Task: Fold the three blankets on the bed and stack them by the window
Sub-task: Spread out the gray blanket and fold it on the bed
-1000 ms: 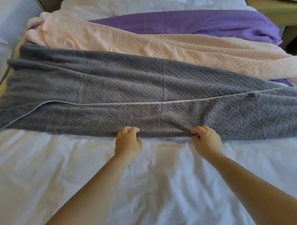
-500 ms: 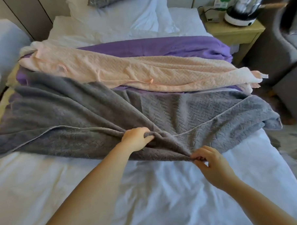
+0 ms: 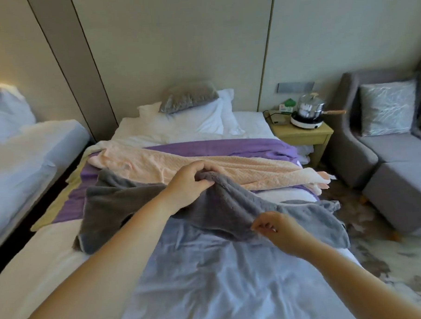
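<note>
Both bare arms reach forward from the near edge. The left arm stretches far and slants toward the right, its hand (image 3: 190, 184) raised, palm down, fingers (image 3: 200, 168) curled tight around a bunched fold of grey blanket (image 3: 124, 206). The right arm comes in from the near right, shorter and lower; its hand (image 3: 276, 227) pinches the same blanket's edge between thumb and fingertips.
</note>
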The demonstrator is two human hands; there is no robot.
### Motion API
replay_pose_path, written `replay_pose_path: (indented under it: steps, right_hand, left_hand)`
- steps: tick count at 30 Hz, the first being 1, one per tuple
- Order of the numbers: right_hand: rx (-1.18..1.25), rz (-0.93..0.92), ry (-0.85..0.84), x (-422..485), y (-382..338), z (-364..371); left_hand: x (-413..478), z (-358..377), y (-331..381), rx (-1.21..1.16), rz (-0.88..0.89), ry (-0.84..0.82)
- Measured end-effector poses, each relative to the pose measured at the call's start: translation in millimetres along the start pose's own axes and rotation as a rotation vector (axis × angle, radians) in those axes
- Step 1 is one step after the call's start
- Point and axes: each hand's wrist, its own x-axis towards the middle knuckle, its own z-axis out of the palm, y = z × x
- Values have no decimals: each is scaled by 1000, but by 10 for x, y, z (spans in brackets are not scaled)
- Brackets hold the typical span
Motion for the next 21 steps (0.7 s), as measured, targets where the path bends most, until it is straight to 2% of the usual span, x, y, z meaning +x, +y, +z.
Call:
replay_pose_path:
  steps: [2,5,10,13,17,21]
  right_hand:
    - [40,-40,133,-1,-212,-397]
    - [287,-115,306,-81,-564,-842]
    - [588,-231,160,-334,-1027,-1068]
    - [553,-240,232,-482,-1125,-1157]
    - [411,-274,424,-614,-1223,-1257]
    - [323,-311,467,-707,-1306,-1267]
  left_hand:
    - [-142,-110,391,-20,62,4]
    - [-351,-176,897,-4,165,-3]
    - [-592,-238,1519,82,292,66]
    - [-696,-301,1669,129,252,128]
    - [-874,-312,1717,160,143,35]
    - [-1001,-250,1744,141,72,22]
